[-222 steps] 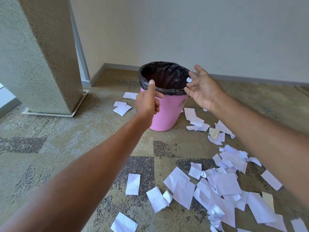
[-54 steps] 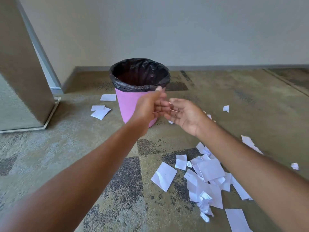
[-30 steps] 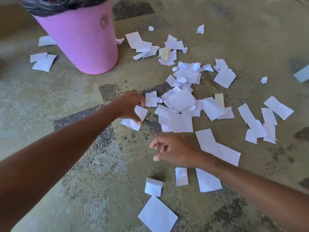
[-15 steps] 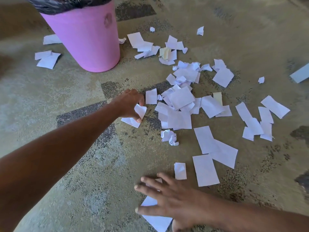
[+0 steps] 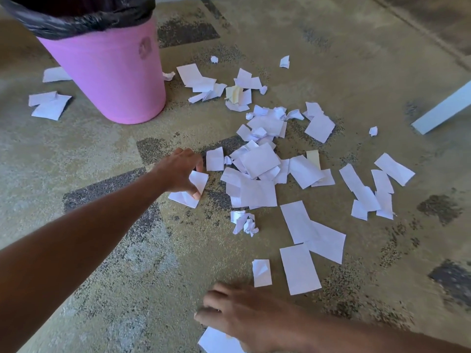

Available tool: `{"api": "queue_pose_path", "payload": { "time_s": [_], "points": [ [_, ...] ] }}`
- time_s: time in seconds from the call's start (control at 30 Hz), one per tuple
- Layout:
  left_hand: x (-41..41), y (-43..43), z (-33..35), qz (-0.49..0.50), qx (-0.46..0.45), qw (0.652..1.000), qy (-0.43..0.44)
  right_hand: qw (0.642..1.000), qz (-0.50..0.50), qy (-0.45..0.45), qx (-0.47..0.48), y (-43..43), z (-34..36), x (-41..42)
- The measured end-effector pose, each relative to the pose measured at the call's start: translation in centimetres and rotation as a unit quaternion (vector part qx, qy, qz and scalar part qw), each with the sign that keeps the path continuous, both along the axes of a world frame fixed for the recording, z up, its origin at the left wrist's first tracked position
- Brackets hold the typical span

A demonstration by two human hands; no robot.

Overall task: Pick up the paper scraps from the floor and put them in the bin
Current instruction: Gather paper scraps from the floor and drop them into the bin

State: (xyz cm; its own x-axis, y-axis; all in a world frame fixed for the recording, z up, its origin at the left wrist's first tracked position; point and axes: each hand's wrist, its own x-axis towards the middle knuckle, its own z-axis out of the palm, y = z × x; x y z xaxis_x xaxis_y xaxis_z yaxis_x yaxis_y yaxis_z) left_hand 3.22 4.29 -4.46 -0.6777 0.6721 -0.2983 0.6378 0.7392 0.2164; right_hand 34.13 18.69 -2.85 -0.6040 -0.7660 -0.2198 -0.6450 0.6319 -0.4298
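A pink bin [image 5: 109,77] with a black liner [image 5: 84,19] stands at the upper left on the carpet. White paper scraps [image 5: 260,161] lie scattered in a heap to its right, with a crumpled one [image 5: 244,222] nearer me. My left hand [image 5: 181,169] reaches to the heap's left edge and pinches a white scrap [image 5: 190,197] between thumb and fingers. Palm down at the bottom edge, my right hand [image 5: 244,317] covers another scrap [image 5: 216,341], fingers drawn together. Its grip is hidden.
More scraps [image 5: 48,105] lie left of the bin and several spread out to the right [image 5: 369,189]. A pale flat bar [image 5: 443,110] slants in from the right edge. Bare patterned carpet [image 5: 102,250] fills the lower left.
I bent down from the bin to the floor. My left hand stays on the same scrap. My right hand has slid toward me and its spread fingers have drawn together over the near scrap.
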Motion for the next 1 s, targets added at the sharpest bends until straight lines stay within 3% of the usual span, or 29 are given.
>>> {"api": "queue_pose_path", "payload": {
  "time_s": [0.2,0.33,0.6,0.83,1.0],
  "points": [
    [0.0,-0.1,-0.1,0.012,0.014,1.0,-0.005,0.998,0.001,-0.037,-0.044,0.2,-1.2,0.3],
    [0.2,-0.3,-0.2,0.024,0.037,0.999,-0.01,0.991,-0.077,-0.087,-0.062,1.4,-1.8,-0.5],
    [1.1,-0.3,0.3,0.075,0.056,0.995,-0.017,0.964,-0.259,0.015,-0.052,6.2,0.5,-9.1],
    [1.0,-0.6,-0.1,0.114,0.08,0.988,-0.061,0.954,-0.246,0.12,0.122,12.4,2.9,-17.9],
    [0.4,-0.5,-0.6,0.122,0.079,0.987,-0.063,0.942,-0.194,0.111,0.251,17.1,4.9,-22.4]
  ]
}}
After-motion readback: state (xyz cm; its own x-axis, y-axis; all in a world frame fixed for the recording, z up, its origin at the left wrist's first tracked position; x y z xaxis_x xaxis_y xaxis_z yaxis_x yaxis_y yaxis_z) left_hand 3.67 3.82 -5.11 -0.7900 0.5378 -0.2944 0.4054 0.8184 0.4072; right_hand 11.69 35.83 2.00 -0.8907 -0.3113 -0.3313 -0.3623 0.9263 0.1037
